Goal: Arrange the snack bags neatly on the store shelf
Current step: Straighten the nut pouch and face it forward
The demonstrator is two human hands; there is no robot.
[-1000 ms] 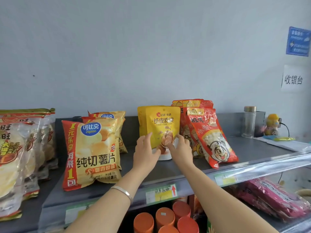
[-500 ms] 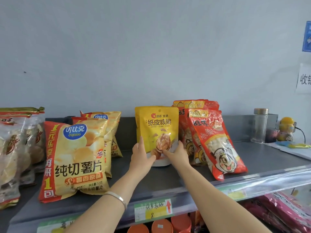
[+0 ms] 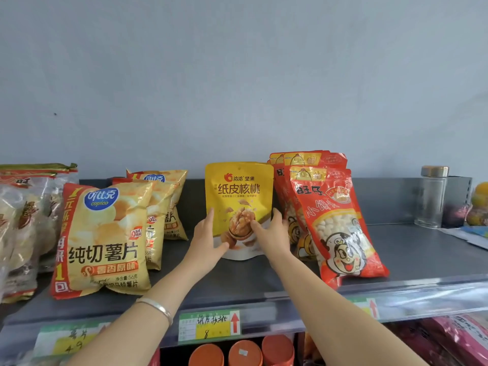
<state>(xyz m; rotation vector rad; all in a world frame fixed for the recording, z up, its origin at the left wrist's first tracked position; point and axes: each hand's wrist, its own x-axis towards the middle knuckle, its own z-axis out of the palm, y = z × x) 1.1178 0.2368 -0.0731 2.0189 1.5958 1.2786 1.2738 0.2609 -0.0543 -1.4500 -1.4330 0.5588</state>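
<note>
A yellow walnut snack bag (image 3: 239,191) stands upright in the middle of the grey shelf (image 3: 417,254). My left hand (image 3: 207,240) holds its lower left edge, thumb on the front. My right hand (image 3: 270,235) holds its lower right edge, thumb across the walnut picture. To the left, yellow-and-red potato chip bags (image 3: 104,239) lean in a row. Just right of the walnut bag stand red bags of small white puffs (image 3: 335,223), the front one leaning forward.
Clear bags of rice crackers (image 3: 23,223) stand at the far left. A glass jar (image 3: 431,196) and a small toy (image 3: 479,204) sit at the back right. Price labels (image 3: 210,324) line the shelf edge. Orange lids (image 3: 245,353) and pink bags (image 3: 454,339) show on the shelf below.
Both hands have stayed on the walnut bag's lower edges while it stands straighter and squarer to the front. The view has drifted left.
</note>
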